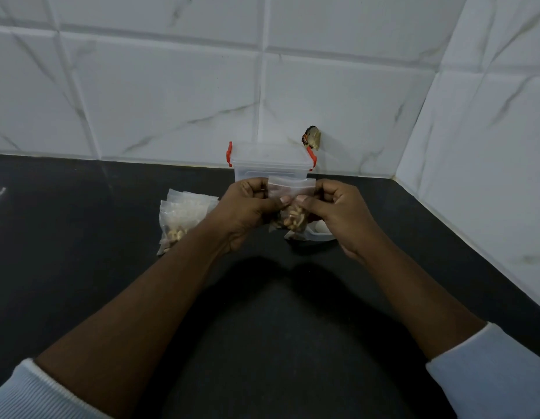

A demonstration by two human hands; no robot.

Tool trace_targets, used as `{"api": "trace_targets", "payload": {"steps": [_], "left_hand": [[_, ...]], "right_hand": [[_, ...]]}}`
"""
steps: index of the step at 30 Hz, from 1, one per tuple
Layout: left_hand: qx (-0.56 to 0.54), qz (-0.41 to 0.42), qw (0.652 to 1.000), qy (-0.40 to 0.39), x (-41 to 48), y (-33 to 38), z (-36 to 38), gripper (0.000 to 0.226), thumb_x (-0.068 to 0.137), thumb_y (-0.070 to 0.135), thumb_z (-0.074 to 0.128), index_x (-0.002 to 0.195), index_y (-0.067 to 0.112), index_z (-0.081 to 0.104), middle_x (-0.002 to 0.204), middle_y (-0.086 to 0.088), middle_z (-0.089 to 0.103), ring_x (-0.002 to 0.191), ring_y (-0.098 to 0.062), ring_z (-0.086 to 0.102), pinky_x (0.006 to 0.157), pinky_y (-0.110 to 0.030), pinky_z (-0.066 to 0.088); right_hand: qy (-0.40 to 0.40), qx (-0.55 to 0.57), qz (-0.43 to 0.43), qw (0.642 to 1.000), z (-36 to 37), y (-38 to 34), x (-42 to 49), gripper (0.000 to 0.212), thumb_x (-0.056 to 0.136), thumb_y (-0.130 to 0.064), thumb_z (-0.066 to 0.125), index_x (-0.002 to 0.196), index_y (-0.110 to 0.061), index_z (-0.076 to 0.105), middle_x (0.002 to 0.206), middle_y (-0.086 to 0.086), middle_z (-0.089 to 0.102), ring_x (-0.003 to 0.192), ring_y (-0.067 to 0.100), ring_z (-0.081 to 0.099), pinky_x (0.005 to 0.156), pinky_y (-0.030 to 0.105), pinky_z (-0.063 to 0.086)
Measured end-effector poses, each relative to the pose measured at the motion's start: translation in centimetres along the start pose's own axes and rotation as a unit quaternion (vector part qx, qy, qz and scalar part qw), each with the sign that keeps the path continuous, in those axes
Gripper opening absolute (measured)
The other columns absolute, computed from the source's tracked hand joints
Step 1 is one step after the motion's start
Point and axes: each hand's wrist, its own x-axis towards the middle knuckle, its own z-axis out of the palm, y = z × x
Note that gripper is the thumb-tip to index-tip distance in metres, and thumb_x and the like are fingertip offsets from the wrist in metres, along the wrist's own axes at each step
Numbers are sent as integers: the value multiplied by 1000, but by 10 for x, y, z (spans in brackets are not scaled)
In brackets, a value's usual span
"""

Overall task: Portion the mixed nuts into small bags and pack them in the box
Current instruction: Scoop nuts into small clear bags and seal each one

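Dark counter [81, 282] meets tiled wall [172, 101] behind the box [268, 160]; nearer, left hand [247, 210] and right hand [338, 213] pinch one nut bag [288, 189].

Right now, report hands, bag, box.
Left hand, right hand pinch small clear zip bag of mixed nuts. Clear plastic box with red clips behind, lid on. Filled bags piled left.
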Motion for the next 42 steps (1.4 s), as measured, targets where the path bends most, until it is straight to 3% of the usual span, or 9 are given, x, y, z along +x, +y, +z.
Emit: {"api": "trace_targets", "payload": {"steps": [7,10,12,18,21,26,36,39,42], "left_hand": [[-33,-47,998,19,2,3,1,17,97,-2,59,100,5,74,91,-11,77,84,-21,73,74,-35,63],[-28,-46,998,20,1,4,1,15,97,0,61,99,3,75,90,-13,76,82,-22,74,70,-34,62],[-28,-43,999,13,-1,4,2,14,96,0,62,98,3,75,89,-14,76,80,-22,74,71,-35,63],[-26,-55,998,9,-3,7,4,17,96,9,64,107,0,71,97,-15,75,86,-24,73,81,-38,61],[-41,-64,997,24,-4,7,8,16,97,13,60,99,7,74,98,-14,77,90,-27,72,91,-44,57],[-57,-72,995,32,-4,8,9,18,95,14,59,103,5,73,97,-14,78,88,-26,74,89,-43,57],[-8,-19,999,43,-2,0,7,27,99,18,65,113,-4,70,102,-15,77,89,-24,76,74,-34,61],[1,-8,999,42,-2,0,7,24,99,18,64,109,-3,71,102,-15,77,88,-23,75,75,-34,62],[21,4,999,34,0,-1,5,20,101,20,62,104,4,74,103,-11,78,91,-21,75,77,-31,60]], "right_hand": [[30,-4,-1,1000,0,1,3,12,100,-7,64,96,-6,75,84,6,78,76,20,75,74,39,61],[-1,19,-11,1000,0,0,0,13,98,-6,67,110,-5,72,99,7,79,91,21,76,80,35,63],[-9,20,-19,1000,2,0,-2,22,93,-5,73,115,-2,70,106,9,78,100,22,76,85,33,62],[22,21,-1,1000,-1,1,2,13,94,-3,70,106,-6,74,97,10,79,90,24,76,79,35,61],[35,11,-7,999,-2,3,4,10,98,-7,66,103,-10,75,95,8,79,88,24,76,80,41,62],[53,0,-18,998,-4,5,5,8,101,-14,65,95,-15,71,97,11,77,91,27,73,86,55,61],[50,13,-15,999,-2,5,4,12,101,-18,66,96,-8,69,92,18,74,83,30,71,74,47,63],[46,37,-6,998,-2,2,4,16,103,-15,61,90,-11,68,82,9,72,75,23,70,66,37,61],[59,64,11,996,-3,2,4,15,101,-12,63,86,-11,68,81,7,70,75,23,70,66,39,61]]}}
